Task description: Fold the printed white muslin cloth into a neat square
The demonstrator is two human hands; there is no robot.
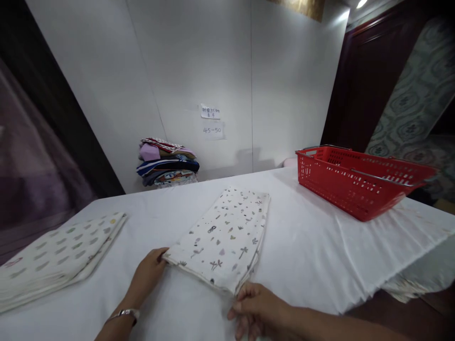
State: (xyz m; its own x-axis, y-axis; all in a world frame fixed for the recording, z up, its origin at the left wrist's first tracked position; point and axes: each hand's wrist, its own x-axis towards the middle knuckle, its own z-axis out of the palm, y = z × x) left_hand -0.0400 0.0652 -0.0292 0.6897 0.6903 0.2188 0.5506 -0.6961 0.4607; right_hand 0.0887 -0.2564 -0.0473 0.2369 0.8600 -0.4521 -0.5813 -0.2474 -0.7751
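Head cam: my L hand & R hand pinch a white, grey-printed, folded rect. cloth.
Grip's at its near-L & near-R corners, mid white-draped table; red perforated plastic basket far R.

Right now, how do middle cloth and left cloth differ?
The middle cloth shows scattered, varied motifs; the left cloth mostly repeated blobs in rows. The left hand and right hand touch the middle cloth; neither touches the left cloth. Both are pale, folded, on the table.

A palm-printed white cloth lies folded.
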